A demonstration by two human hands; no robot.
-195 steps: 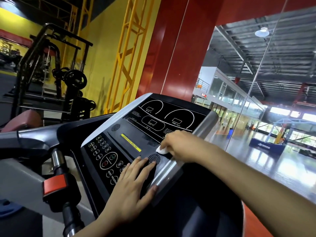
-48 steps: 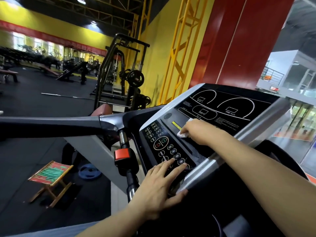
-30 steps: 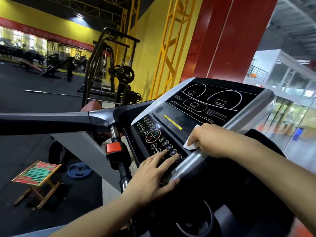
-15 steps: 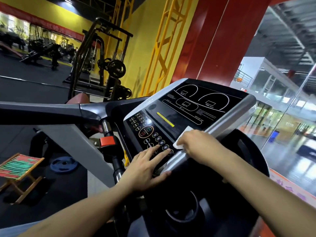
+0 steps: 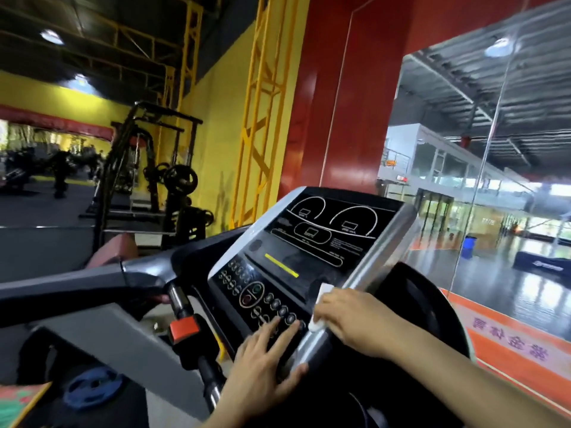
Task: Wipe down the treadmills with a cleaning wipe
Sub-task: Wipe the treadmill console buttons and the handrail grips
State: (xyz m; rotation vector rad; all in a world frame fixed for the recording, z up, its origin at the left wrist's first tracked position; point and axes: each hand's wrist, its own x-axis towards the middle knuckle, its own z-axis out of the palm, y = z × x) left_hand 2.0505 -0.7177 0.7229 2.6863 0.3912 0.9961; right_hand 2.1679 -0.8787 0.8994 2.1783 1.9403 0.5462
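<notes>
Nearest the camera, the left hand (image 5: pixel 262 362) lies flat with straight, spread fingers on the lower edge of the treadmill console (image 5: pixel 296 267), its fingertips over the bottom row of round buttons (image 5: pixel 279 307) and its thumb against the silver trim bar (image 5: pixel 355 295). Just beyond, the right hand (image 5: pixel 355 319) curls around a white cleaning wipe (image 5: pixel 319 304) and presses it where the dark panel meets that brushed-metal bar; only the wipe's two ends show past the fingers.

The console is a glossy black slab framed in grey, tilted toward the viewer. It carries white arc outlines around small display windows, a yellow label strip (image 5: pixel 281 265) and blocks of white print, all too small and blurred to read. A round red-and-green control (image 5: pixel 251 295) sits among the buttons.

To the left, a dark moulded handrail (image 5: pixel 92 282) runs out from the console, with a chrome post and a red safety tab (image 5: pixel 183 327) below it. On the floor lie a blue weight plate (image 5: pixel 89 392) and the corner of a woven stool (image 5: pixel 18 403).

To the right, the orange floor band (image 5: pixel 509 344) bears purple characters, seen mirrored and not legible. Farther back stand a black weight rack (image 5: pixel 154 168), a yellow lattice column (image 5: pixel 259 112), a red pillar (image 5: pixel 346 103) and a large mirror (image 5: pixel 494 149) reflecting a hall.
</notes>
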